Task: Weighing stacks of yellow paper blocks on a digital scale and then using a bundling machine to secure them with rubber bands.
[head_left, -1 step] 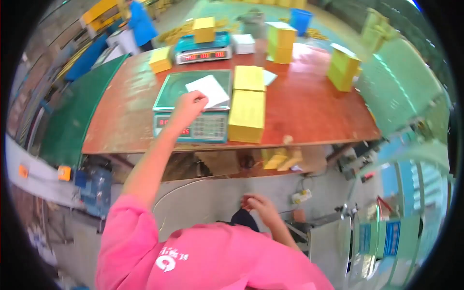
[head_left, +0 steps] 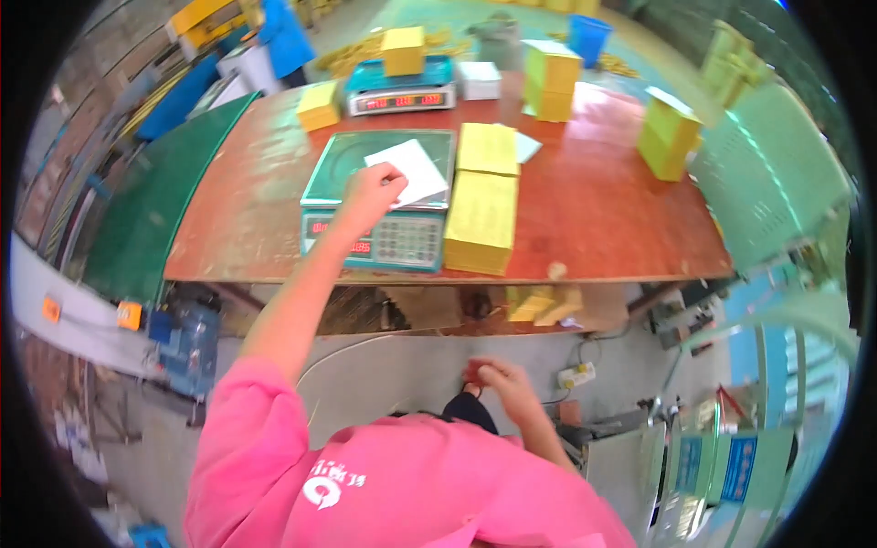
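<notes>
My left hand [head_left: 373,194] reaches over the near scale [head_left: 333,164], its fingers pinched on the edge of a white sheet of paper [head_left: 422,175]. The sheet lies at an angle above the scale's glassy green pan; whether it rests there fully I cannot tell. Touching or close to the scale's right side is a long stack of yellow paper [head_left: 480,215] in two blocks. Below the table edge, near my lap, hangs my right hand [head_left: 507,384] with curled fingers. Something small and reddish shows at its fingertips, too blurred to name.
A second scale [head_left: 365,102] bears a yellow block [head_left: 403,51]. Further yellow stacks [head_left: 552,84] [head_left: 665,137] and a small white stack [head_left: 480,80] stand on the red-brown table [head_left: 603,228]. A green chair [head_left: 776,183] is at the right. Beyond the table, a person in blue [head_left: 283,41] stands.
The whole view has shifted slightly to the right. My left hand stays on the white sheet over the scale, and my right hand remains low with curled fingers.
</notes>
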Demonstrator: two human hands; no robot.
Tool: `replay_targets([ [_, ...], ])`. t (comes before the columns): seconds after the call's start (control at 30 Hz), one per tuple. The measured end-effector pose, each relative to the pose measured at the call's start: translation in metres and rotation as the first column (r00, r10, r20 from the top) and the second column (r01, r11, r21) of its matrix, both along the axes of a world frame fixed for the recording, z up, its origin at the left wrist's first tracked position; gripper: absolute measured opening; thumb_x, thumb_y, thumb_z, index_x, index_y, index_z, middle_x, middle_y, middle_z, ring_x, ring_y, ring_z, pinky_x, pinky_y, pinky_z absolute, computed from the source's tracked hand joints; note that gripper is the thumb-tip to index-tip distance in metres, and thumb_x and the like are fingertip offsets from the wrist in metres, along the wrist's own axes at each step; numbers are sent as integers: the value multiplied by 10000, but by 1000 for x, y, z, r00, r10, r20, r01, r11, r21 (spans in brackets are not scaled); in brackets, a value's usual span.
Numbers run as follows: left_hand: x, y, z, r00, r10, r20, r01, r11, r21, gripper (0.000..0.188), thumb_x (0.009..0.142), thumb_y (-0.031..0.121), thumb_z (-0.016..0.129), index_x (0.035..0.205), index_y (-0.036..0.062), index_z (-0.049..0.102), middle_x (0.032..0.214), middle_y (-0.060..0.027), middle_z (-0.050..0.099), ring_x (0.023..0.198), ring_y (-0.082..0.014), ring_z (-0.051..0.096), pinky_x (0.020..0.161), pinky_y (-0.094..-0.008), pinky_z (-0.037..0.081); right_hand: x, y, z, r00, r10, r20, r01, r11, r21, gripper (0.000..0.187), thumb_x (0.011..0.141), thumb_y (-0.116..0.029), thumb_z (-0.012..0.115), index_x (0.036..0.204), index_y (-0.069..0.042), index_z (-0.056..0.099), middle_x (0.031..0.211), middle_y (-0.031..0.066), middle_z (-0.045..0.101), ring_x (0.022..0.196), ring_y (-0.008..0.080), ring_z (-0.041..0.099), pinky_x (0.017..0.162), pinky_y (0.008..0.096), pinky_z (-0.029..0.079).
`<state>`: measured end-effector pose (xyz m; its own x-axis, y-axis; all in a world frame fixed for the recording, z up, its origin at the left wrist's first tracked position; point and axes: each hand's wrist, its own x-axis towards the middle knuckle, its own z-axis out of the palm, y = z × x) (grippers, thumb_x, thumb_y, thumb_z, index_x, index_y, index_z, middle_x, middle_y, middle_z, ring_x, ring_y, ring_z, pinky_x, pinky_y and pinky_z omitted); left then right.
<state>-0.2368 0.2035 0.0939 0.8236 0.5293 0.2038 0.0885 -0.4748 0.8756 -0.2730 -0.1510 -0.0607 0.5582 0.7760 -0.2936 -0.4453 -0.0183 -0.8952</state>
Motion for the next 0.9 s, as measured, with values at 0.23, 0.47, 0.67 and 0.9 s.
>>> replay_targets([
  [0.23,47,35,-34,984,179,-19,-155,895,418,255,782,222,732,939,33,666,938,-105,637,782,-235,633,719,-369,508,131,85,108,953,181,242,-208,974,91,264,949,-70,506,1167,36,611,1048,82,671,944,140,618,839,282,491],
  [0.47,61,44,-57,966,236,-107,-185,916,355,251,784,221,737,925,27,660,962,-102,616,768,-235,616,721,-367,500,204,200,111,401,41,915,114,989,-94,233,878,-131,628,1047,27,658,1060,144,652,961,290,621,839,370,499],
  [0.67,65,74,-53,968,178,-174,-186,982,-33,226,830,235,711,902,26,669,859,-88,643,712,-172,636,652,-309,513,211,256,93,67,62,996,177,981,-73,297,820,-162,663,1048,28,655,1147,155,618,1020,331,560,910,418,451],
  [0.9,59,107,-35,981,-108,-158,-27,739,-673,364,913,349,659,993,-4,623,911,-113,669,770,-187,678,673,-311,572,179,272,110,237,-62,969,12,998,61,337,843,-119,654,1160,-9,616,1219,191,599,1107,360,570,930,425,471],
])
